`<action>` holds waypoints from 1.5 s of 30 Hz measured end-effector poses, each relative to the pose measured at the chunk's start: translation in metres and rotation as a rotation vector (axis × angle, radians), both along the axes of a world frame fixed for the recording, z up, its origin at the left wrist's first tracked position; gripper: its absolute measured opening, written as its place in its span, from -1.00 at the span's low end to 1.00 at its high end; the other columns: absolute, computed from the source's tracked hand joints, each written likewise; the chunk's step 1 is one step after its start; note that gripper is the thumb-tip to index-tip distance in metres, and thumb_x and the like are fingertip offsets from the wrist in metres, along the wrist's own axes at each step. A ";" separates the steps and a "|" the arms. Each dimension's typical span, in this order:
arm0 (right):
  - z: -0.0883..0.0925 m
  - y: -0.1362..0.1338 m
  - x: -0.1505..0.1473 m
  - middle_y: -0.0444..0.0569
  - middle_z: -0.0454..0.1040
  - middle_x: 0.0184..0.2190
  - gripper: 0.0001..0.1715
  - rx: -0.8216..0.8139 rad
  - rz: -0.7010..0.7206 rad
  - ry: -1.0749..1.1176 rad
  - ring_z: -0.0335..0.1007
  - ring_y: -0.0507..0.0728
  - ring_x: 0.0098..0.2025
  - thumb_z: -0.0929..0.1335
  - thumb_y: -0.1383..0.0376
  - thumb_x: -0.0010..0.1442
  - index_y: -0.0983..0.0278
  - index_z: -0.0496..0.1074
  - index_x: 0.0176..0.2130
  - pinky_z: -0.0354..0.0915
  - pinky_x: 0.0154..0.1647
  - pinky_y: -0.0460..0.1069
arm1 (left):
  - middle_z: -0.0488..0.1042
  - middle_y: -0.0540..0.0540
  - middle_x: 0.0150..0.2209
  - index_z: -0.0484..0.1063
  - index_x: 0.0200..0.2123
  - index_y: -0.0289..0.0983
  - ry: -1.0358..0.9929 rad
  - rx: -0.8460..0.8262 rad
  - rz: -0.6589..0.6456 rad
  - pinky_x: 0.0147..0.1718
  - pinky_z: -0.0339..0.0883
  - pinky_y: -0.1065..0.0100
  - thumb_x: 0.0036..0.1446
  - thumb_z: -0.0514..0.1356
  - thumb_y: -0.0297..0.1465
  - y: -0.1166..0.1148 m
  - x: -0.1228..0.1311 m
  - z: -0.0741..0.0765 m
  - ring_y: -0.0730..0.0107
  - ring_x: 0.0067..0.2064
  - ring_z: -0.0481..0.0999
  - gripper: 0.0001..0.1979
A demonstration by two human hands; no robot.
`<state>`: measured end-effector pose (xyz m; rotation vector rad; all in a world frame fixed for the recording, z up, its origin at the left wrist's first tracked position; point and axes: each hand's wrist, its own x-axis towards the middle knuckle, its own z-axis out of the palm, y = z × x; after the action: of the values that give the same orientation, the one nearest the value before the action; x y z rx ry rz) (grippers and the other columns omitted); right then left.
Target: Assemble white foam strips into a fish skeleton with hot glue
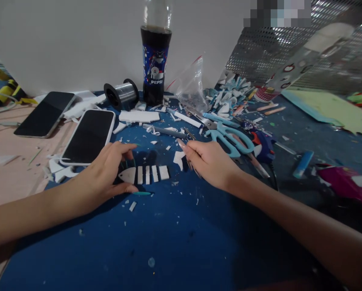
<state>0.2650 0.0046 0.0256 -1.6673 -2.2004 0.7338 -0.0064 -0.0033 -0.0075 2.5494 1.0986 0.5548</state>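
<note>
On a littered blue table (123, 250) by a white panel (78, 44), left hand (108, 171) spreads, right hand (207, 162) curls, grip unclear.

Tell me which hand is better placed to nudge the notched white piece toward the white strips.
Probably the right. The right hand is close beside the notched white piece; the left hand curves around the pointed white piece, at the opposite end of the white strips.

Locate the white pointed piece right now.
In the head view, the white pointed piece lies left of centre on the blue surface, between the left hand's thumb and fingers, just left of the row of white strips.
</note>
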 end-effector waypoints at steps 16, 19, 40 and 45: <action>-0.005 -0.003 -0.010 -0.17 0.17 -0.74 -0.51 0.055 -0.011 -0.044 0.04 -0.02 -0.70 0.11 0.17 0.37 0.20 0.03 -0.58 -0.02 -0.62 -0.06 | 0.37 -0.17 -0.13 0.16 0.15 -0.25 0.040 0.066 0.052 -0.08 0.33 0.05 0.14 0.17 -0.11 0.006 -0.009 0.004 0.09 -0.08 0.35 -0.42; -0.010 -0.003 -0.013 -0.16 0.17 -0.72 -0.52 0.067 -0.008 -0.078 0.02 -0.02 -0.70 0.10 0.16 0.37 0.20 0.02 -0.57 -0.04 -0.63 -0.06 | 0.36 -0.21 -0.05 0.17 0.16 -0.23 0.000 0.123 0.071 0.00 0.28 -0.02 0.14 0.15 -0.06 0.001 -0.007 0.004 -0.01 0.00 0.31 -0.40; -0.010 -0.004 -0.011 -0.25 -0.03 -0.69 -0.66 0.308 0.096 -0.225 -0.10 -0.05 -0.69 0.19 0.26 0.32 0.24 0.12 -0.49 -0.13 -0.62 -0.07 | 0.35 -0.22 -0.09 0.23 0.05 -0.43 -0.022 0.522 -0.126 -0.16 0.26 0.11 0.22 0.12 -0.15 -0.007 -0.002 0.001 0.16 -0.06 0.37 -0.50; -0.003 -0.005 0.003 -0.32 0.06 -0.65 -0.71 0.177 0.228 0.097 0.05 -0.06 -0.68 0.31 0.33 0.21 0.38 0.22 -0.08 0.02 -0.64 -0.12 | 0.34 -0.28 0.00 0.18 0.10 -0.47 -0.024 0.455 -0.093 -0.06 0.24 0.04 0.11 0.18 -0.11 -0.007 -0.004 -0.006 0.09 0.01 0.34 -0.35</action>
<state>0.2683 -0.0002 0.0222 -1.2848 -2.3347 0.6376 -0.0107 -0.0101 -0.0139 2.9465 0.9225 0.8959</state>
